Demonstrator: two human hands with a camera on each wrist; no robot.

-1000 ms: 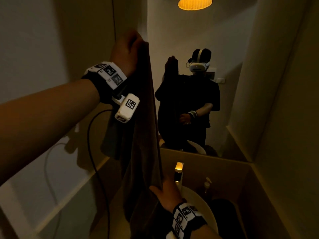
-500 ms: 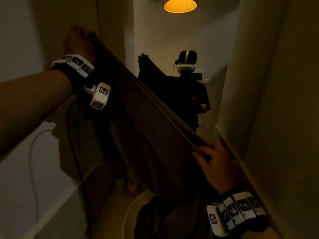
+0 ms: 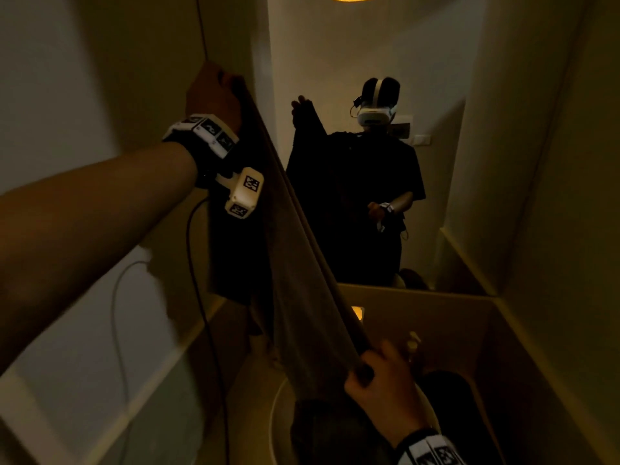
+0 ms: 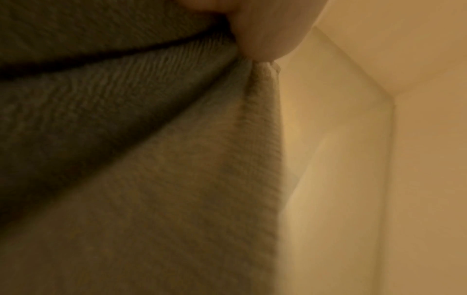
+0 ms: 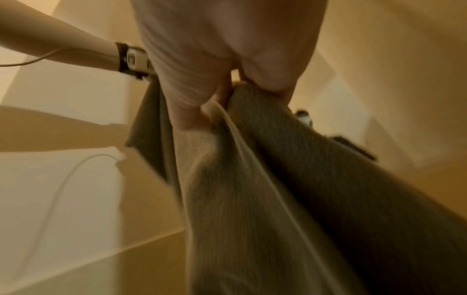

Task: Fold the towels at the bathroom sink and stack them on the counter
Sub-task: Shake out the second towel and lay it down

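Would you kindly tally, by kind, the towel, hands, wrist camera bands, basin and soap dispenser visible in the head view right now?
Towels held up: 1, the brown towel
Hands gripping it: 2, left hand and right hand
Wrist camera bands: 2, left wrist band and right wrist band
Basins: 1, the sink
Soap dispensers: 1, the dispenser
Total: 7
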